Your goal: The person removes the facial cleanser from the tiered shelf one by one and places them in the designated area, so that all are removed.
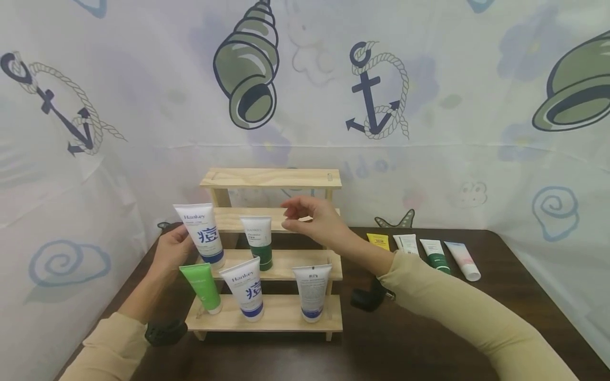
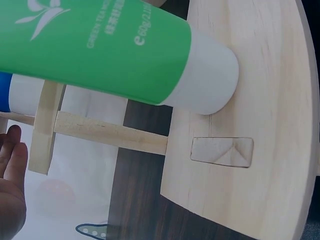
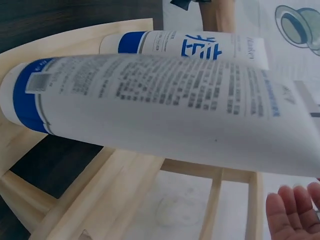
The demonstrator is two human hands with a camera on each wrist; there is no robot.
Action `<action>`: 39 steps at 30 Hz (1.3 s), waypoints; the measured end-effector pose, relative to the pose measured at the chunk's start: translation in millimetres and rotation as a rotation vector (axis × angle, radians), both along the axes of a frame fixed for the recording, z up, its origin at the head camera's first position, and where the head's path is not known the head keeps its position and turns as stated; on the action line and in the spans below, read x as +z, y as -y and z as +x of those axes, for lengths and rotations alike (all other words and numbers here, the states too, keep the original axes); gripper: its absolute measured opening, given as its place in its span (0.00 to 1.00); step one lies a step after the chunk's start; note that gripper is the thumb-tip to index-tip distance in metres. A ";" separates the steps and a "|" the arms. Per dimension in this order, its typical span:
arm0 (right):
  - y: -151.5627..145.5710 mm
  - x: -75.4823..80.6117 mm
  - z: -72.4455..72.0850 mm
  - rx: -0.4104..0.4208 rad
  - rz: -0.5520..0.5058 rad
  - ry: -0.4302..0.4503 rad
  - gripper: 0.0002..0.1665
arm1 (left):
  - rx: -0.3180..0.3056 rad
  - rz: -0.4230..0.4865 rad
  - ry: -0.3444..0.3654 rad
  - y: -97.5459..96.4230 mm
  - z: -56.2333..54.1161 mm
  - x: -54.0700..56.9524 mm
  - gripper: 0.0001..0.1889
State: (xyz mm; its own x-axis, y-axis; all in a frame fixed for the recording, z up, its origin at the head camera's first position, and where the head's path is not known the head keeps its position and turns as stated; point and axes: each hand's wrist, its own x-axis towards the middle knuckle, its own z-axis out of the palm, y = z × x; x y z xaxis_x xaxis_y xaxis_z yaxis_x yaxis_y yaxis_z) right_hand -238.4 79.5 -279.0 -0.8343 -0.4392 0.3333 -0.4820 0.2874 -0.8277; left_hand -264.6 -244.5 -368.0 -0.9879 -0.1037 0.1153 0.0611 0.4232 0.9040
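Note:
My left hand [image 1: 172, 251] is at the left edge of a white Hankey tube [image 1: 202, 233] with a blue band, its fingers partly hidden behind it. The tube leans left at the second shelf from the bottom. Right of it stands a white and green tube [image 1: 257, 243]. Behind and right of that tube, my right hand [image 1: 314, 219] hangs before the upper shelves, thumb and fingers loosely bent, nothing between them. On the bottom shelf stand a green tube [image 1: 202, 286], another Hankey tube [image 1: 245, 290] and a white tube with its printed back [image 1: 312, 293] showing.
The stepped wooden rack [image 1: 271, 177] stands on a dark table [image 1: 405, 338]. Several tubes lie at the right, among them a yellow one [image 1: 378, 241] and a pale pink one [image 1: 463, 259]. A patterned curtain [image 1: 314, 106] surrounds the table.

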 end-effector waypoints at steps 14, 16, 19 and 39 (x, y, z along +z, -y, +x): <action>17.5 -13.0 -18.5 0.072 -0.040 -0.009 0.21 | -0.007 0.004 -0.012 -0.6 1.8 0.0 0.30; 19.3 -15.0 -20.2 0.087 -0.041 -0.015 0.21 | -0.007 0.004 -0.011 -0.9 1.7 0.1 0.30; 21.7 -17.2 -21.6 0.106 -0.036 -0.025 0.21 | -0.006 0.006 -0.009 -1.1 1.3 0.4 0.30; 26.4 -30.0 -26.7 0.129 -0.066 -0.103 0.14 | 0.002 -0.001 -0.025 0.6 0.2 -0.5 0.30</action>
State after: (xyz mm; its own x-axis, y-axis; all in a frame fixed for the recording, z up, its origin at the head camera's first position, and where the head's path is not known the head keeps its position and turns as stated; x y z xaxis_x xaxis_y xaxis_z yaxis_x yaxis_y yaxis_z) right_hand -265.1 53.1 -308.9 -0.7322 -0.5149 0.4457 -0.5945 0.1641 -0.7872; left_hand -264.4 -245.2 -368.4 -0.9845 -0.1052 0.1403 0.0832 0.4238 0.9019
